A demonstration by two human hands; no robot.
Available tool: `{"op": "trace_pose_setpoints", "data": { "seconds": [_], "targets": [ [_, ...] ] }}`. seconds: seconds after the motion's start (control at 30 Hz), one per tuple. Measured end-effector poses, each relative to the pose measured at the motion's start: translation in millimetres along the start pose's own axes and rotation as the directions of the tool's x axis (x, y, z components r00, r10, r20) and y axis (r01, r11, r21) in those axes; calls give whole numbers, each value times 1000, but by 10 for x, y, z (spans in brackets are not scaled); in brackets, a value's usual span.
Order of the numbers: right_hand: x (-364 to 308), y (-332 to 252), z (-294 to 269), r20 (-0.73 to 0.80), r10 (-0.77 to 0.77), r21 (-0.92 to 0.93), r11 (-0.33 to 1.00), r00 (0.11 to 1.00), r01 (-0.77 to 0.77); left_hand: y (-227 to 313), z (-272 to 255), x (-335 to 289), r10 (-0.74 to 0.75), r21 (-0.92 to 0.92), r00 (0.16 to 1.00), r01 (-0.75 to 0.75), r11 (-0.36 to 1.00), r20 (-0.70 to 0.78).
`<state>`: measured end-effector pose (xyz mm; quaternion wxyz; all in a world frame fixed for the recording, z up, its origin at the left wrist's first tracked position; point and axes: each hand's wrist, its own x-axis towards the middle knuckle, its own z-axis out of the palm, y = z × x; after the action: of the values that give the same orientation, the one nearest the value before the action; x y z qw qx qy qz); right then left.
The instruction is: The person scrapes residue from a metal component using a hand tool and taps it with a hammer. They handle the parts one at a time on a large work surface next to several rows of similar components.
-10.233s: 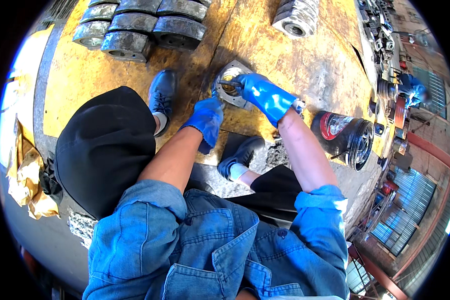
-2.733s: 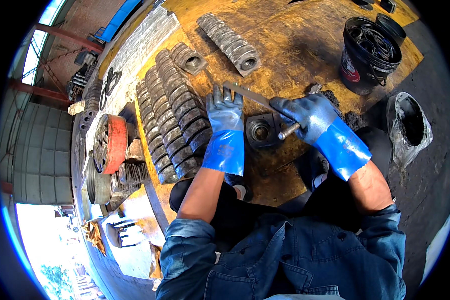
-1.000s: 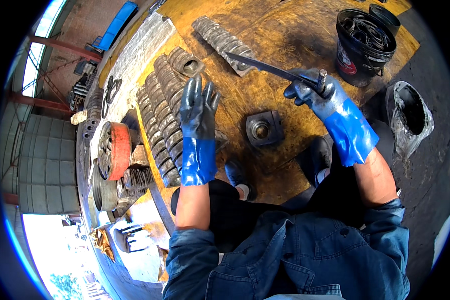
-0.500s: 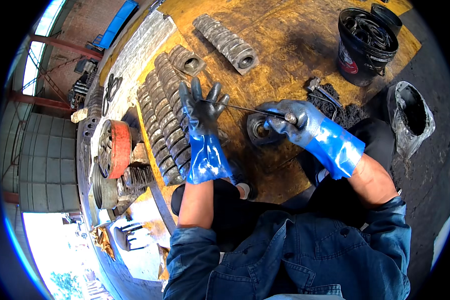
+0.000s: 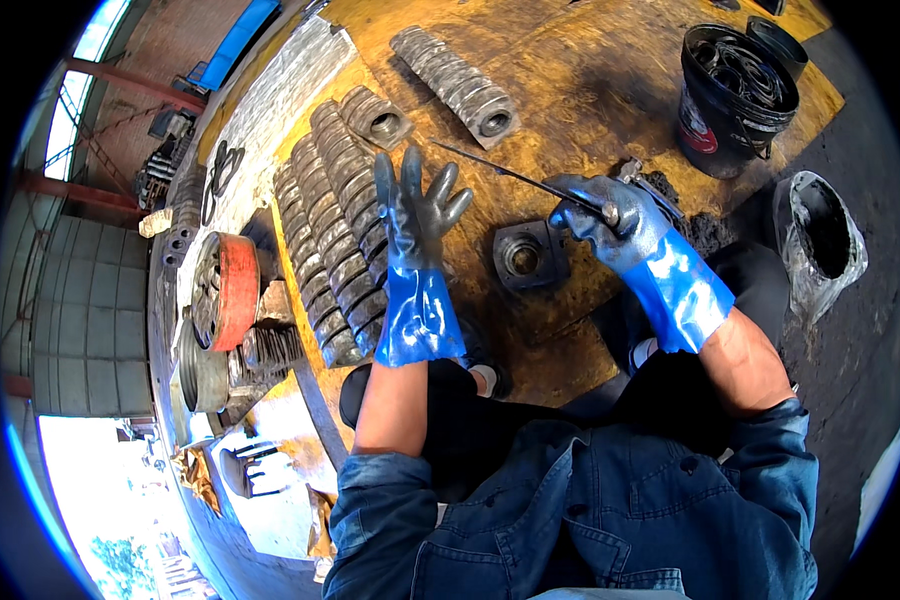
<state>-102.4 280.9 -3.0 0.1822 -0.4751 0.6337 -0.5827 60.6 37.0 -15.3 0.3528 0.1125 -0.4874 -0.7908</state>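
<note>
My right hand [image 5: 625, 225], in a blue and black rubber glove, is closed around one end of a thin dark metal rod [image 5: 500, 170]. The rod points up and to the left, its free tip in the air past the left hand's fingers. My left hand [image 5: 415, 215], gloved the same way, is held up with its fingers spread and nothing in it. Below the rod, between the hands, a squarish metal block with a round threaded-looking hole [image 5: 522, 258] sits on the stained yellow board [image 5: 570, 130]. Rows of ribbed metal pieces [image 5: 335, 230] stretch beside and behind my left hand.
Farther off lie another ribbed row [image 5: 445, 80] and one short piece [image 5: 382, 120]. A hammer [image 5: 660, 190] rests by black debris [image 5: 708, 232] behind my right hand. A black bucket [image 5: 705, 130] stands far right, an open plastic bag [image 5: 855, 250] nearer. Leftward is a red-rimmed wheel [image 5: 235, 290].
My right hand has shifted right, drawing the rod away from my left hand's fingers. The holed block, partly covered before, now shows more fully. My left hand has risen slightly and stays open.
</note>
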Motion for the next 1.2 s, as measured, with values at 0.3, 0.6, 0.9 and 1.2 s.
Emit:
{"op": "trace_pose_setpoints", "data": {
  "seconds": [0.3, 0.6, 0.9, 1.2],
  "targets": [
    [0, -149, -82, 250, -409, -323, 819, 878, 474, 19, 41, -21, -39, 28, 998, 40, 999, -39],
    [70, 23, -104, 67, -282, -498, 822, 957, 277, -139, -244, -13, 50, 30, 977, -57, 998, 209],
    [79, -154, -309, -156, 223, 439, 888, 962, -135, -115, -77, 21, -132, 17, 990, 133, 991, -41],
    [-101, -366, -1694, -358, 304, 616, 787, 883, -21, -269, -228, 142, -243, -126, 944, 219, 968, -223]
  ]
}}
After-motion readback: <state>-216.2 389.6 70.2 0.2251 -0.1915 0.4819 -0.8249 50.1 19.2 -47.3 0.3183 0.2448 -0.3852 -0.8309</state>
